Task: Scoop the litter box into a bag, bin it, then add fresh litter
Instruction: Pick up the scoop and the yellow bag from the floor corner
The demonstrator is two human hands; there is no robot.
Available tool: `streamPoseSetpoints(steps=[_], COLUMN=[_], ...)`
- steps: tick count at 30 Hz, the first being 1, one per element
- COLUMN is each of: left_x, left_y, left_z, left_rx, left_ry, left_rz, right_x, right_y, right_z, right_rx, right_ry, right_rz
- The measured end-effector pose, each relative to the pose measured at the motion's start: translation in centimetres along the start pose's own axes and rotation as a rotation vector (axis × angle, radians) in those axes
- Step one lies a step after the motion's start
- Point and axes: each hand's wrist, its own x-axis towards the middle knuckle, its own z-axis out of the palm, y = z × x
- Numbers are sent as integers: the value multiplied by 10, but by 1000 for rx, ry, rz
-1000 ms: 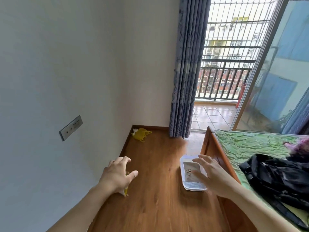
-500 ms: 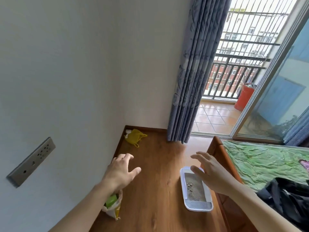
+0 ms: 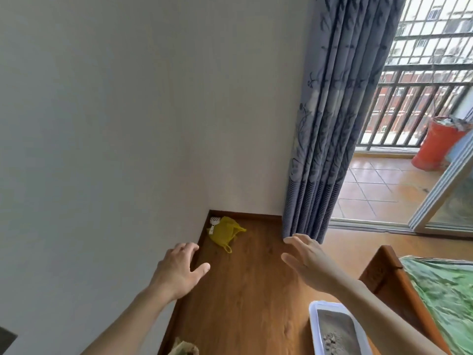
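A: What holds what here?

B: The white litter box (image 3: 337, 329) sits on the wooden floor (image 3: 250, 290) at the bottom edge of the view, just beside the wooden bed frame (image 3: 391, 283). It has grey litter in it, with a cluster of small clumps toward its near end. In the far corner of the floor, where the two walls meet, lies a crumpled yellow plastic bag (image 3: 224, 233); I cannot tell what is inside it. A white slotted litter scoop (image 3: 214, 223) lies against its left side by the skirting. A paper sack (image 3: 185, 348) just shows at the bottom edge by the left wall.

A: What differs from half a second ago?

B: The view has moved forward and turned right. The litter box has slid down toward the bottom edge, the sack is mostly cut off, and the yellow bag is larger. An orange bin (image 3: 437, 147) on the balcony is now in fuller sight.

A: And the hands?

B: Both are empty. The left hand (image 3: 179, 270) has its fingers (image 3: 188, 248) loosely curled and thumb out, near the bag but apart from it. The right hand (image 3: 307, 260) is spread flat, beyond the litter box and clear of it.
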Motion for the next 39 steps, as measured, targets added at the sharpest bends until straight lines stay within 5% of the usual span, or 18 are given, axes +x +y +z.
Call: streamPoseSetpoints(steps=[22,39], left_x=[380,572], left_y=[-31,-88], left_z=[-8,22], left_rx=[-180,-161], left_ry=[-52,-208], left_rz=[25,-173], right_x=[350,603], right_y=[15,54], right_z=[-30,52], right_rx=[-95,56], right_ry=[-113,-271], right_rz=[57,-28])
